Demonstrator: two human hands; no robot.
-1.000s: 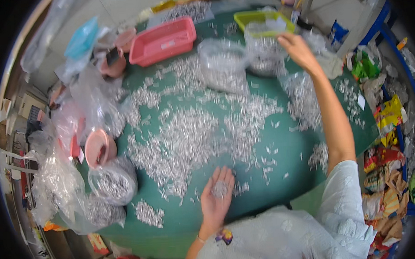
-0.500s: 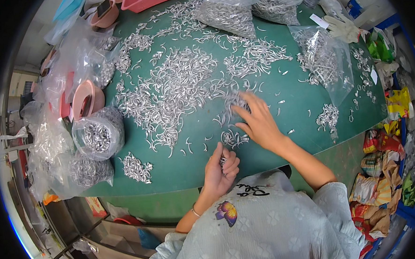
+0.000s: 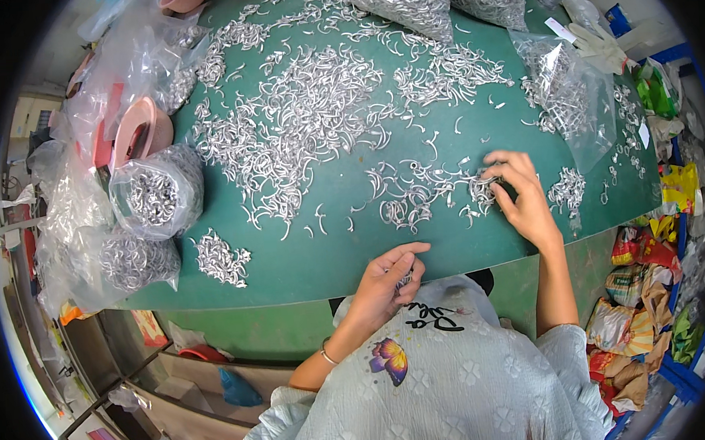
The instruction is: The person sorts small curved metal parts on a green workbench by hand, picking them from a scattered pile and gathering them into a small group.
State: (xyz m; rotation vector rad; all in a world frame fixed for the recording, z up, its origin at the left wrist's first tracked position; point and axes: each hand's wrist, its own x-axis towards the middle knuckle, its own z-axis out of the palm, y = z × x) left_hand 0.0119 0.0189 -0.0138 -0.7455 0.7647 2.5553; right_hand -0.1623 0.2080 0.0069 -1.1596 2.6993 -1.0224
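Many small, curved, silvery metal pieces point(image 3: 326, 90) lie in a broad, loose heap on the green tabletop point(image 3: 322, 257). Near the table's front edge, my left hand point(image 3: 388, 283) is closed round a few of these pieces, a bit of which shows between the fingers, with the index finger stretched to the right. My right hand point(image 3: 525, 199) is over the table farther right, fingers bent and thumb apart. Its fingertips touch a small cluster of pieces point(image 3: 480, 188). A thin scatter of pieces point(image 3: 406, 209) lies between the two hands.
Clear bags filled with metal pieces point(image 3: 158, 197) and a pink tub point(image 3: 147, 131) stand on the left. More filled bags point(image 3: 409, 6) sit at the back, and another bag point(image 3: 565, 89) lies at the right. Small piles point(image 3: 221, 259) lie near the front edge. Packets point(image 3: 627, 285) fill a blue rack.
My right hand has moved right, and pieces now lie strewn from the middle toward it. My left hand stays closed, its index finger now extended. The view has shifted slightly.
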